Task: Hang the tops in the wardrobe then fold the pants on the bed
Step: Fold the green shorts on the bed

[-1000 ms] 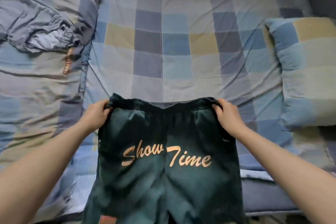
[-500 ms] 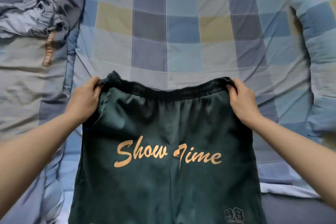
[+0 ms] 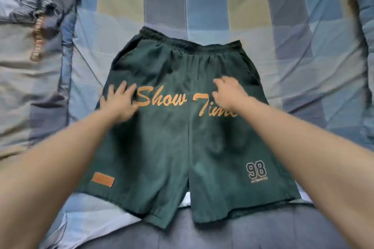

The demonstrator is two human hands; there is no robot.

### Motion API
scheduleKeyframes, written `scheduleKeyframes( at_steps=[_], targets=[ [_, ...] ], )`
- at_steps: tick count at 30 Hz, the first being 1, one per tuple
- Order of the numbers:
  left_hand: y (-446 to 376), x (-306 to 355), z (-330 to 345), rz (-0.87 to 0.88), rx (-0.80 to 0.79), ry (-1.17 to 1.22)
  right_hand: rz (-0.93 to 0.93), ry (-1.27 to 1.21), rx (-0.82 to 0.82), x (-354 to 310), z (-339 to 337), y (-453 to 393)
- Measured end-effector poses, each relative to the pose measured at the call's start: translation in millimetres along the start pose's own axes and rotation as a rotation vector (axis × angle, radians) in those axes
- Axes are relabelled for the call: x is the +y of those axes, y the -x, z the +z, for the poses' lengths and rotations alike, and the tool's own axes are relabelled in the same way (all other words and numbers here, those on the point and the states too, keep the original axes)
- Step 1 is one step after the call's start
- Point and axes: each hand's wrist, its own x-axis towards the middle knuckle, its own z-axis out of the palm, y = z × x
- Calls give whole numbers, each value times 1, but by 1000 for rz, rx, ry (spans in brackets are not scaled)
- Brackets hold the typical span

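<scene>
My left hand (image 3: 119,103) and right hand (image 3: 228,95) press the green shorts (image 3: 182,137) (marked 98) flat on the bed (image 3: 222,12), fingers released.

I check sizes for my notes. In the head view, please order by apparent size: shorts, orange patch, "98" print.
1. Shorts
2. Orange patch and "98" print: they look alike, so unranked.

Single head-worn view, wide-angle, looking forward and steeply down onto the bed (image 3: 202,6) from close above. Both forearms enter from the bottom corners; shorts (image 3: 182,137) fill the centre. Edges curve with lens distortion.
</scene>
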Motion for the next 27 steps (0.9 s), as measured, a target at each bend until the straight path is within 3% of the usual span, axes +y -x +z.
scheduleKeyframes(
  at_steps=[4, 12, 14, 17, 20, 23, 27],
  targets=[
    [38, -25, 65, -37, -91, 11, 9, -37, -210, 14, 59, 30],
    [95, -30, 108, -84, 12, -141, -21, -157, -33, 50, 76, 77],
    [115, -5, 120, -64, 32, -116, 84, -137, 37, 66, 75, 91],
    [143, 38, 139, 143, 183, -164, 344, -98, 190, 89, 78, 113],
    [156, 83, 150, 408, 281, -225, 618, -244, 105, 118, 91, 132],
    [164, 109, 163, 504, 123, -337, 724, -457, -22, 139, 104, 149],
    [178, 126, 174, 461, -92, -467, 646, -487, -144, 159, 114, 170]
  ],
)
